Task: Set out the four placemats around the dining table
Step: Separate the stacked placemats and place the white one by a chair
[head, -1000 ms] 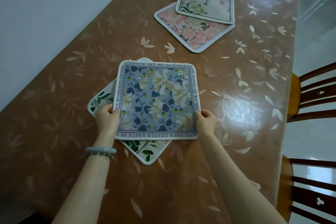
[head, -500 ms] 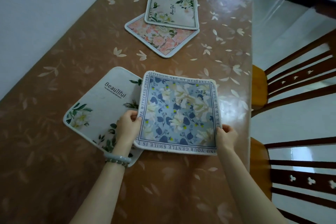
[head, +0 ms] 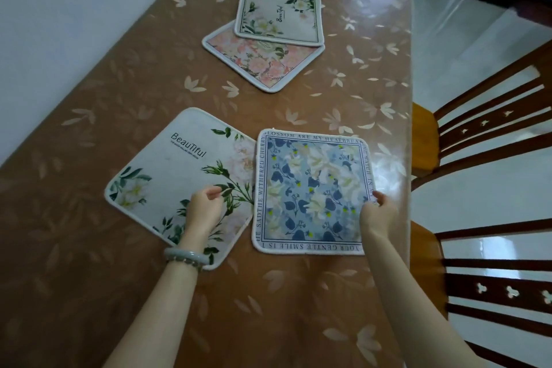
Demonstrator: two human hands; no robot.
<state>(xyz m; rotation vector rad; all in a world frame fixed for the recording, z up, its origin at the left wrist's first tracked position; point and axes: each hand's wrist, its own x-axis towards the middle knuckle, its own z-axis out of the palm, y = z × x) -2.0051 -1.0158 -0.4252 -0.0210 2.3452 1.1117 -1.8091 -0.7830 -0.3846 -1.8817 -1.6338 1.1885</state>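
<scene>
A blue floral placemat (head: 310, 188) lies flat near the table's right edge. My right hand (head: 378, 213) pinches its right border, thumb on top. Beside it on the left lies a white placemat with green leaves and the word "BeauTiful" (head: 173, 176), turned at an angle, its right corner tucked under the blue one. My left hand (head: 206, 205) hovers over this white mat with loosely curled fingers and holds nothing. Farther back, a pink floral placemat (head: 263, 69) lies under a second white floral placemat (head: 280, 15).
The brown table (head: 119, 84) has a glossy cover with a leaf pattern. A white wall runs along its left side. Two wooden chairs (head: 484, 134) (head: 493, 278) stand against the right edge, over a shiny white floor.
The blue placemat moved right off the white one and now lies flat on the table. My left hand let go of its left edge; my right hand still holds the right edge.
</scene>
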